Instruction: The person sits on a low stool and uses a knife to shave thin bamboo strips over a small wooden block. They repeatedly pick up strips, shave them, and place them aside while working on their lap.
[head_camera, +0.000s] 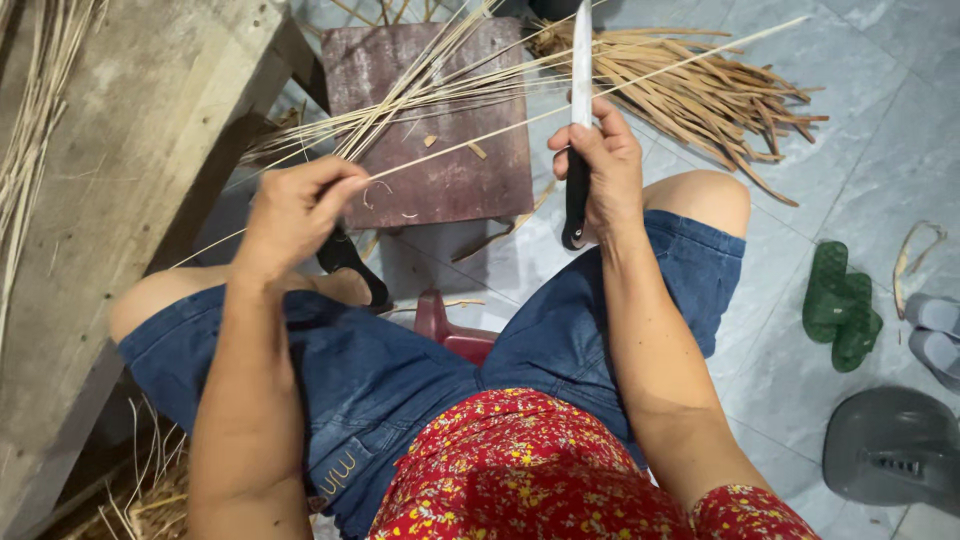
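Pinching thin pale bamboo strip (560, 108) between curled left hand (297, 212) fingers, above lap. Gripped black-handled knife (580, 110) in closed right hand (600, 170), long steel blade upright, touching strip. Lay behind: dark worn wooden block (470, 170), heap of dry splints (700, 95) on grey tiles.
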